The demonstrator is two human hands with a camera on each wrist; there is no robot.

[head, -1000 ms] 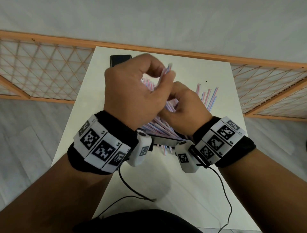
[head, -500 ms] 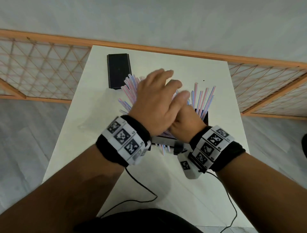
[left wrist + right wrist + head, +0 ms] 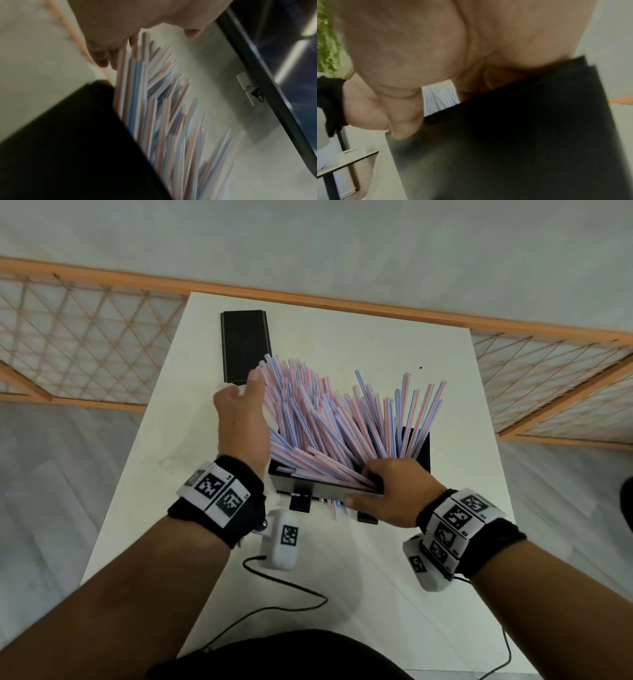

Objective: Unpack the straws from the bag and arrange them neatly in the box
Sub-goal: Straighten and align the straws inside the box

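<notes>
While the pink-and-blue striped plastic straws [image 3: 329,422] stand splayed in the black rectangular box [image 3: 419,446] on the table [image 3: 342,577], tidying is judged unfinished.
Left hand [image 3: 241,419], fingers straight, is pressed against the leaning bundle; right hand [image 3: 394,487] is clamped on the box's near rim; no bag is seen.

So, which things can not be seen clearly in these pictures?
- The box bottom, head view: the straws cover it.
- The right hand fingertips, head view: hidden inside the box rim.
- Single straws, left wrist view: motion blur smears them.
- The left hand palm side, head view: turned away; the wrist view is blurred.
- The bag: not found in any view.
- The black lid inside: too dark.
</notes>
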